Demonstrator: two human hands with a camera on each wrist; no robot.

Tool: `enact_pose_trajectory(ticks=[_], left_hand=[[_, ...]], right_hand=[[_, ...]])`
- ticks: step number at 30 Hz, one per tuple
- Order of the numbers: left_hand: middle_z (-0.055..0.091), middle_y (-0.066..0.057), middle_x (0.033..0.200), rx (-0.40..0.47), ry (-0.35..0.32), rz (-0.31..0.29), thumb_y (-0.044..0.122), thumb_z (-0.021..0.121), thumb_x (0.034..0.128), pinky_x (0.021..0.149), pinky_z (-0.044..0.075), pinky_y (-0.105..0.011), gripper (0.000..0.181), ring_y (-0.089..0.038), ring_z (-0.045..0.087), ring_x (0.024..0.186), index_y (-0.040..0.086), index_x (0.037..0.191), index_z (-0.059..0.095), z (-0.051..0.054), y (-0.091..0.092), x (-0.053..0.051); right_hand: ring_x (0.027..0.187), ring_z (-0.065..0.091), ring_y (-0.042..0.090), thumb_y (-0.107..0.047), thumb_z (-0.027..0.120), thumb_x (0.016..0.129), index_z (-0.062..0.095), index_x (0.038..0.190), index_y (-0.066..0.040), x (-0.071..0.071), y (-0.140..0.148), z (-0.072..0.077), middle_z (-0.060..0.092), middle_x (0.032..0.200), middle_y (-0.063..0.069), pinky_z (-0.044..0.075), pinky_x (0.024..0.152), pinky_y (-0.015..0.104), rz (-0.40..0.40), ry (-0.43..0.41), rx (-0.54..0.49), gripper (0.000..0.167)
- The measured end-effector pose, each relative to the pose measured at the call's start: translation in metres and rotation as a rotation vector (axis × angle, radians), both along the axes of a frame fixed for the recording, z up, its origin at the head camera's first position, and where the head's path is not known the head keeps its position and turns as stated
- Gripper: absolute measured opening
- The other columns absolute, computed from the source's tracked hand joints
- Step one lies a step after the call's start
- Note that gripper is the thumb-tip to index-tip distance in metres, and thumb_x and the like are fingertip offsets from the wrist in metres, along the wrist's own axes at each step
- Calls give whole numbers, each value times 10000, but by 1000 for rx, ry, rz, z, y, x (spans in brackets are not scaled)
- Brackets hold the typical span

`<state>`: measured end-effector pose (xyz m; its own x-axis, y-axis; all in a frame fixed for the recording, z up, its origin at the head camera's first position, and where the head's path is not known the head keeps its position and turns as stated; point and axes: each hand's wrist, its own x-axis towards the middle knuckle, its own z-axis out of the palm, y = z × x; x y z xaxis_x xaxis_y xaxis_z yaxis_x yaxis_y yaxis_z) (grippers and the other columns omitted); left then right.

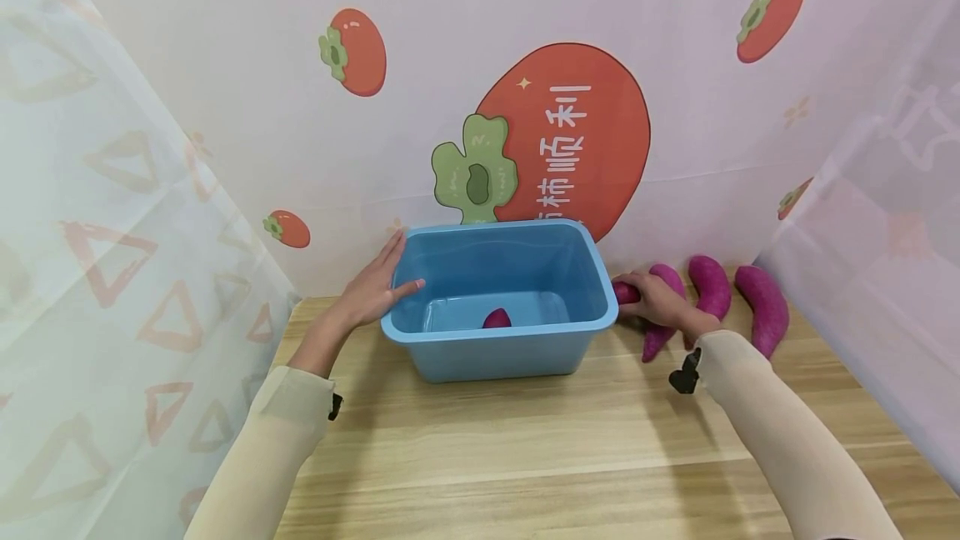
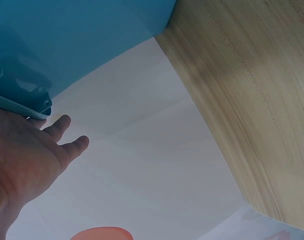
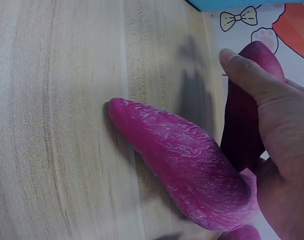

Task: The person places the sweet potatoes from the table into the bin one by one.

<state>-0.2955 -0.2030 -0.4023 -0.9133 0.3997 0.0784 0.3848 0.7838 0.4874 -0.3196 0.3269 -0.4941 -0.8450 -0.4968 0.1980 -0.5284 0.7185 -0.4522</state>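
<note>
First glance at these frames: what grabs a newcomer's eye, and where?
Probably the blue bin in the middle of the head view, with the left hand at its left rim and a purple tip showing inside. Next, the large orange fruit print on the backdrop behind it. Then the vivid purple sweet potatoes on the table right of the bin, beside a held sweet potato in the right hand.

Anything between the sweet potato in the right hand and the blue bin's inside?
Yes: the blue bin's right rim. The purple sweet potato in the right hand is outside it, so it likely needs lifting over. Nothing else visible blocks the way.
</note>
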Motion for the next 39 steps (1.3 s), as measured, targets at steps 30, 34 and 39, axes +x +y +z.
enact_pose_trajectory(ticks=[30,34,39], left_hand=[[-34,-118,1789,14,-15,9,485,543,1046,1266,164,-674,953,-377,53,1642,52,1698,0,0,1,2],[-37,-112,1789,12,-16,8,486,542,1044,1266,166,-672,953,-370,51,1643,57,1699,-2,0,1,2],[-30,-120,1789,22,-15,8,478,549,1041,1262,168,-681,956,-378,56,1642,53,1699,0,1,1,3]], right_hand=[[998,650,344,-95,859,891,697,1278,9,5,1,34,699,1127,188,579,862,499,-32,-14,-32,433],[985,649,362,-68,853,888,693,1270,14,4,4,40,691,1126,208,594,824,485,-30,-12,-41,422],[932,650,343,-53,871,862,695,1249,27,3,6,47,694,1081,207,580,774,447,-33,29,-34,433]])
